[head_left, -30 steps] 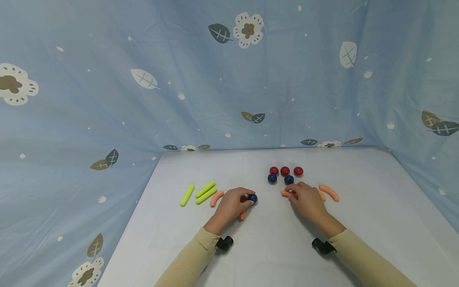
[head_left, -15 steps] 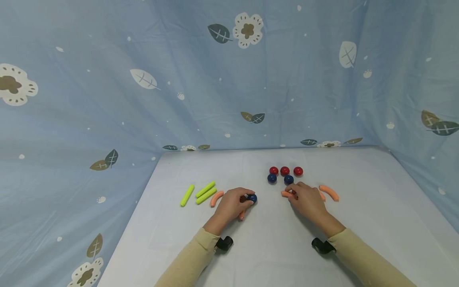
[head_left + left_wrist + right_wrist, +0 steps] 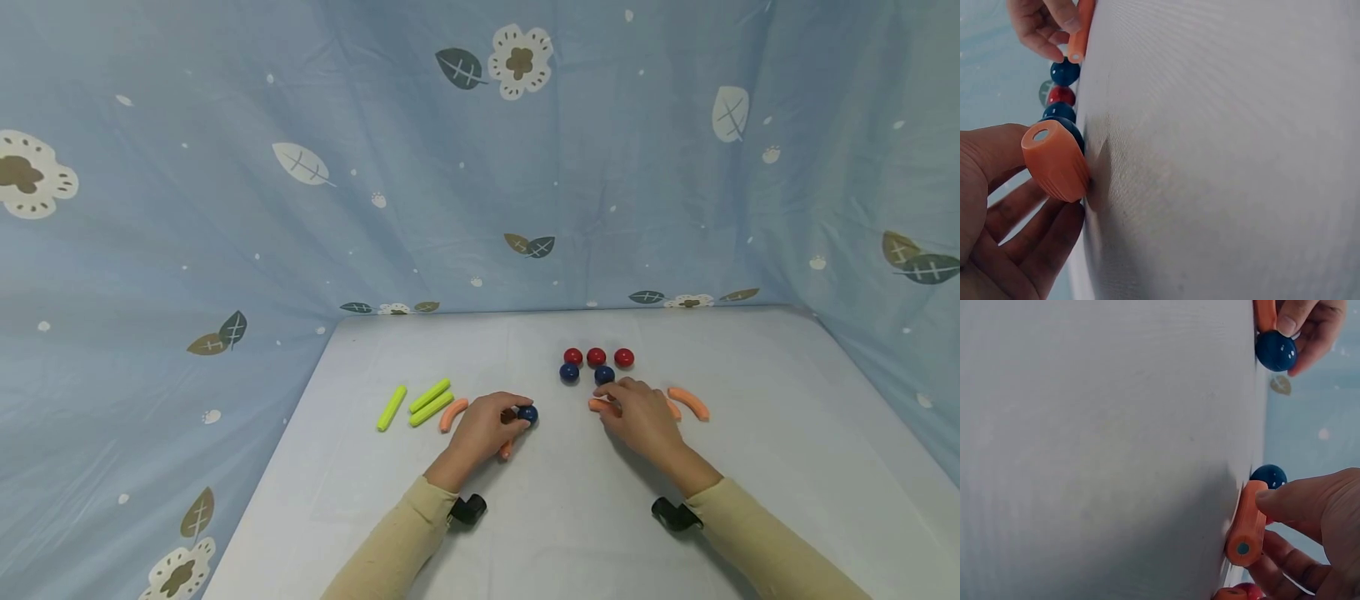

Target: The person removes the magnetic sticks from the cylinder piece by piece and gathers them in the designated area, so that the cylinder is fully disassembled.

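Note:
In the head view, my left hand (image 3: 483, 427) pinches a dark blue ball (image 3: 528, 415) between thumb and fingers. A curved orange stick (image 3: 506, 450) shows under that hand; in the left wrist view its hollow-ended orange piece (image 3: 1057, 162) fills the foreground, mostly hiding the ball. My right hand (image 3: 643, 421) holds another orange stick (image 3: 597, 405) low on the table, the thumb on its near side and the fingers beyond it, as the right wrist view shows the same stick (image 3: 1249, 525). Just past the right fingertips sits a second blue ball (image 3: 604, 376).
A third blue ball (image 3: 569, 372) and a row of red balls (image 3: 596, 357) lie behind. Green sticks (image 3: 431, 409) and an orange stick (image 3: 453, 415) lie left; more orange sticks (image 3: 688, 403) lie right. A blue patterned curtain (image 3: 480, 167) borders the white table (image 3: 570, 517).
The right index finger has lifted and spread slightly from the thumb. Both hands otherwise stay in place, and the balls and sticks have not moved.

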### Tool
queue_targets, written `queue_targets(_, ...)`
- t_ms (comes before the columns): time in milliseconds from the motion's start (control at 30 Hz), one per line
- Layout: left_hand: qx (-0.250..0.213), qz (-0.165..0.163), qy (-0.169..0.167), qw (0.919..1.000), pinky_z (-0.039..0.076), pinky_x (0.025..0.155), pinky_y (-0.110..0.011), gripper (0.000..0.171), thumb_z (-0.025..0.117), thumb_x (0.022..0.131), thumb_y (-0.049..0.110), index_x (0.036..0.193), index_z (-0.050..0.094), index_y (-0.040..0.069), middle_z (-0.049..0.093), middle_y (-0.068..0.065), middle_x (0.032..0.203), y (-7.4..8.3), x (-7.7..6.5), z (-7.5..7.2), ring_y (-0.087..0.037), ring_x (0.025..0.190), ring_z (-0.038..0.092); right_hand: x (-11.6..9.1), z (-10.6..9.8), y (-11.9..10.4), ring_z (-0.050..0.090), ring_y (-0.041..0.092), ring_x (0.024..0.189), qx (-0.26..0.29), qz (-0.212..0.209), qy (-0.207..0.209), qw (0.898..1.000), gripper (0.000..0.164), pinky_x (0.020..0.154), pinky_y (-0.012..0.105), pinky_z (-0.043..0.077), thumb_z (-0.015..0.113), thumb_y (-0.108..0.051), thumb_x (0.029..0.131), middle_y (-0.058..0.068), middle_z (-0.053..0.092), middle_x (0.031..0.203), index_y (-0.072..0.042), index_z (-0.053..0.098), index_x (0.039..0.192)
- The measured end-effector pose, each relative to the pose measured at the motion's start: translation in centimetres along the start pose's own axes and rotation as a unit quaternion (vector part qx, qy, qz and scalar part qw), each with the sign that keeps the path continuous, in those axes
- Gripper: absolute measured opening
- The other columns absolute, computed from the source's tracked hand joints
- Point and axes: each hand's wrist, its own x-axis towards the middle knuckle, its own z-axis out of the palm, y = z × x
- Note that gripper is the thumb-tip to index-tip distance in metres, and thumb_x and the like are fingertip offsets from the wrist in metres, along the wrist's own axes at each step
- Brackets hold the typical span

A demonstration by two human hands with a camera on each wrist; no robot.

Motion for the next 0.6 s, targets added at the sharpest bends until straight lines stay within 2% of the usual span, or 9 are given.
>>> queue_targets(333,-0.017,-0.008,-0.010,0.9998,0.054,0.086,-0.030,0.043,0.078,0.092,0.028,0.134,0.069,0.025,0.069,0.005,0.123,-0.3,-0.5,-0.1,-0.009,0.100,0.064,0.0,0.1,-0.9,0.060,0.027,0.091,0.017,-0.009,-0.003,1.000,0.028,0.077,0.049,0.048,0.083,-0.014,0.083,0.006,0.067,0.098,-0.012,0.076,0.111)
queue_targets(600,-0.034,-0.023,0.002,0.9992,0.055,0.089,-0.033,0.045,0.076,0.094,0.034,0.136,0.067,0.023,0.068,0.004,0.127,-0.7,-1.5,-0.4,-0.011,0.106,0.065,0.0,0.3,-1.9,0.061,0.028,0.094,0.021,-0.030,0.010,0.999,0.029,0.087,0.055,0.049,0.084,-0.011,0.082,0.006,0.068,0.099,-0.012,0.076,0.110)
